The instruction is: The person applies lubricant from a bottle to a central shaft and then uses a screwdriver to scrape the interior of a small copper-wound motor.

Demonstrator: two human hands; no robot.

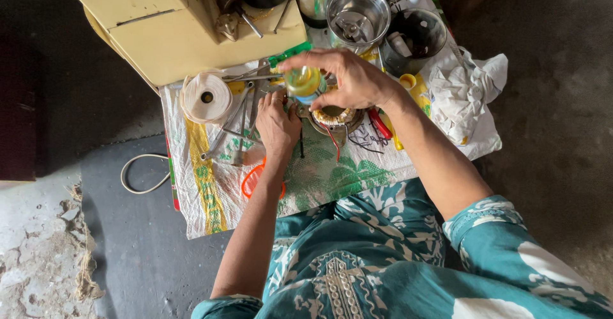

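Both hands (319,95) meet at the yellow bottle (302,81).

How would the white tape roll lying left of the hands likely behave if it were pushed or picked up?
The white tape roll lies flat on the woven cloth, so a push would probably slide it, not roll it. It looks soft and loosely wound, so likely light, and a loose end might unwind when lifted.

A tape roll (206,97) lies left of the tools (246,111); a motor coil (333,116) sits right of them, steel jars (357,16) farther back, crumpled cloth (461,98) at right.
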